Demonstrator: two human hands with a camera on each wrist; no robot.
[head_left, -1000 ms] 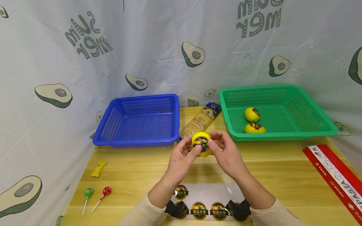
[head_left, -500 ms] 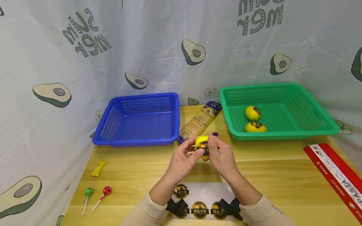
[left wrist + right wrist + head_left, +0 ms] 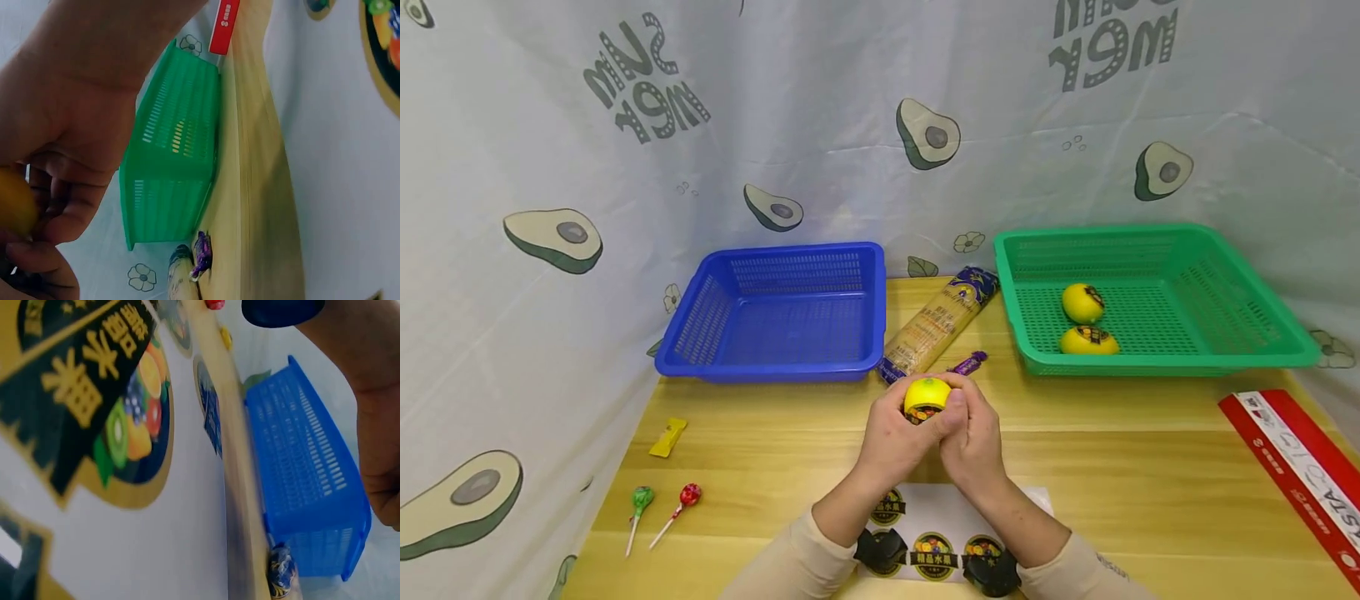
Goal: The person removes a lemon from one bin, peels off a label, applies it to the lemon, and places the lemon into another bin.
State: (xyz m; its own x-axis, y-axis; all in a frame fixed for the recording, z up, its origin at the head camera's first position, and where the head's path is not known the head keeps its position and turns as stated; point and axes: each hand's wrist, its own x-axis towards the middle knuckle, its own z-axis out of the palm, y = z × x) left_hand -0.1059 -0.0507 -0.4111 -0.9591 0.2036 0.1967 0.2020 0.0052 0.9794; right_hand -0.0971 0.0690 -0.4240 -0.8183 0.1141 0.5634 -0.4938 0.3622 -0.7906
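Observation:
Both hands meet around a yellow lemon that carries a black round fruit sticker on its near side. My left hand grips the lemon from the left, its thumb across the front. From the right, my right hand wraps it, thumb near the sticker's edge; its far fingers are hidden. In the left wrist view the lemon shows at the left edge between the fingers. Below the wrists lies a white sticker sheet with several round labels. Two stickered lemons lie in the green basket.
A blue basket stands back left. Between the baskets lie a pasta packet and a purple candy. On the left are a yellow candy, a green lollipop and a red one. A red-white box lies right.
The hands have drawn closer around the lemon and lowered slightly; the lemon has tipped so its sticker faces lower. The purple candy behind them has come into view.

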